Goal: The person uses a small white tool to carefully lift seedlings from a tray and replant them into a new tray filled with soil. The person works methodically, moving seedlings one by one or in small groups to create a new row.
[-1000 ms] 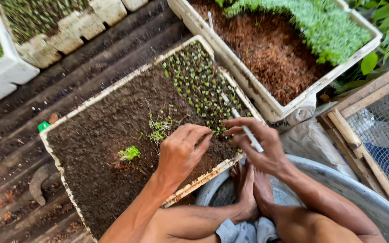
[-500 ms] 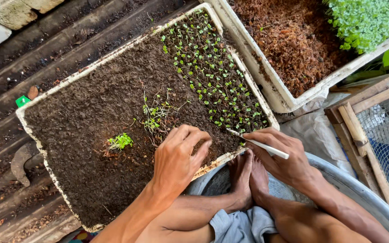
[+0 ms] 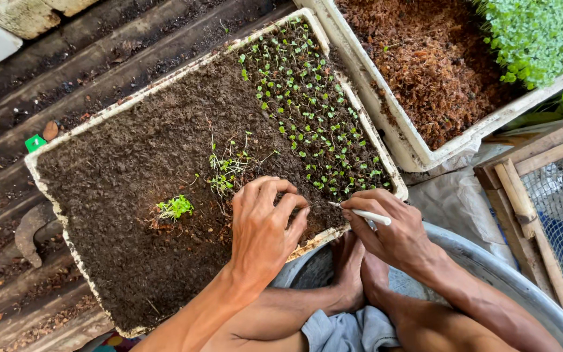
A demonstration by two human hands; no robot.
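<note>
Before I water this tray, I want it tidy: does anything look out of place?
Yes. A loose tangle of seedlings lies on its side mid-tray, roots bare, and a small green clump sits alone on bare soil, unlike the neat upright rows at the far end. The tray rim is chipped near the left hand.

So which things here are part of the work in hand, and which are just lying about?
In use:
- left hand, on the soil
- right hand, holding a white stick
- soil tray with planted seedlings
- loose seedling pile

Lying about:
- neighbouring tray
- green tag
- wooden frame
</note>
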